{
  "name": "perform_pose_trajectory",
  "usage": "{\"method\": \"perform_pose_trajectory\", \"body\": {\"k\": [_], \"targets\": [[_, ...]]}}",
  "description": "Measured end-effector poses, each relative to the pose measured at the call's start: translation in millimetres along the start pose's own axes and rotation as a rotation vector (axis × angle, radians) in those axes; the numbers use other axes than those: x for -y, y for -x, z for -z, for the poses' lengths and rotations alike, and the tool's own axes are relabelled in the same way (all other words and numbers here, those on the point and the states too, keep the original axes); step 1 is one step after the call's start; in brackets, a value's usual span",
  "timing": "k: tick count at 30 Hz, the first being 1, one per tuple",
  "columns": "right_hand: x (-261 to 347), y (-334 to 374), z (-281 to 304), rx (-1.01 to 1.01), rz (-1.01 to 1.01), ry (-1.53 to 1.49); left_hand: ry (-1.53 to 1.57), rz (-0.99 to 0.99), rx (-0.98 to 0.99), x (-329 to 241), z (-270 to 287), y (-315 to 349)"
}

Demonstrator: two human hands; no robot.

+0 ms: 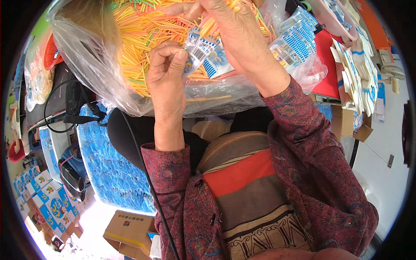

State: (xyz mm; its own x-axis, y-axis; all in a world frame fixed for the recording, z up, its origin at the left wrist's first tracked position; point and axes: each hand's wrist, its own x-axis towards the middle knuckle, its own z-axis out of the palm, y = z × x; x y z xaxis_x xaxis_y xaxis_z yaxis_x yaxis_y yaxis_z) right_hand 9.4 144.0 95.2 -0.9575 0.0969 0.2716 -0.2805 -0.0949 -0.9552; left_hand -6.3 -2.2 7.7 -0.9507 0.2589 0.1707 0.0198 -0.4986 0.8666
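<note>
My left hand (167,71) pinches the edge of a small clear-and-blue printed plastic packet (199,52) between thumb and fingers. Close beside it, my right hand (238,37) is closed round a bunch of thin yellow and orange sticks (211,27). Their lower ends meet the top of the packet; whether they are inside it I cannot tell. The fingertips of the right hand reach the upper edge of the view. Beneath both hands spreads a large heap of loose sticks (138,41), yellow, orange, pink and green, in a clear plastic bag (93,56).
A fanned stack of blue-and-white packets (294,39) lies right of the heap. Beyond it are a pink basket (331,19) and white flattened packaging (357,73). A blue textured cover (110,160), a cardboard box (128,232) and a black cable (149,182) are at lower left.
</note>
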Motion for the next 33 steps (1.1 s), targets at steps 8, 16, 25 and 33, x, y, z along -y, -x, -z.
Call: {"method": "perform_pose_trajectory", "body": {"k": [8, 16, 25, 33], "targets": [[1.6, 5.8, -6.4, -0.019, -0.122, 0.035, -0.002, -0.021, -0.032, 0.3, -6.7, 0.3], [-6.7, 5.0, -6.8, 0.037, -0.120, -0.019, -0.005, -0.079, -0.038, 1.2, -8.9, 1.5], [-3.8, 7.1, -2.9, -0.067, -0.159, 0.344, 0.018, -0.008, -0.104, 1.6, -7.4, 3.2], [-19.7, 13.8, 20.5, 0.084, -0.082, 0.287, 0.115, -0.018, -0.072, 1.1, -23.5, 4.9]]}}
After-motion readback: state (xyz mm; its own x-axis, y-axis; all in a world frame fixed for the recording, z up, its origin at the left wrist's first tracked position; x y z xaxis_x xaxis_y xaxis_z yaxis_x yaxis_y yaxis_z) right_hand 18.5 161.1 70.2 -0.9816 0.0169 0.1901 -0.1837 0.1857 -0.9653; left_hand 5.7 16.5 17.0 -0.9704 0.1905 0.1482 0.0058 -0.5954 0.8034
